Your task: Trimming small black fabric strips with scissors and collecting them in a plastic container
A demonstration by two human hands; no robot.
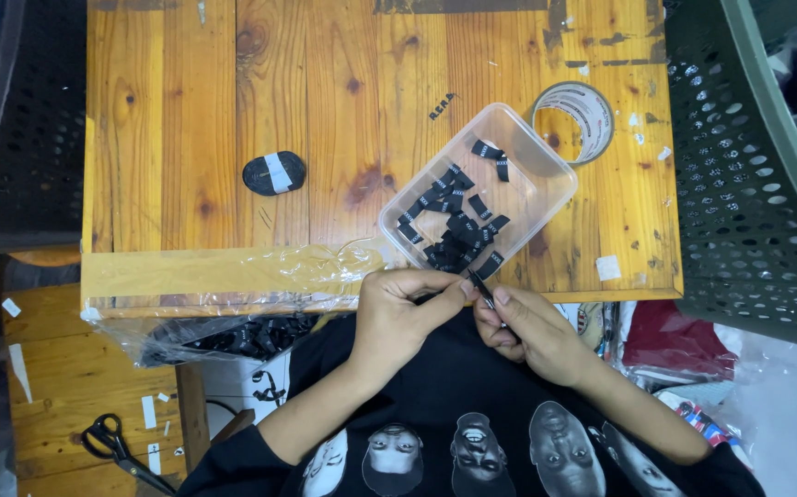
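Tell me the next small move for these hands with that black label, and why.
Probably finish pinching the small black label flat between both hands. The left hand and right hand meet on it at the table edge, just below the clear plastic box of similar black labels, so it looks mid-handling and not yet set down.

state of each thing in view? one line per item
left hand: pinching the black label
right hand: pinching the same label
black label: held between both hands
clear tub: lidless, labels inside
tape roll: lying flat
scissors: on the floor, blades shut
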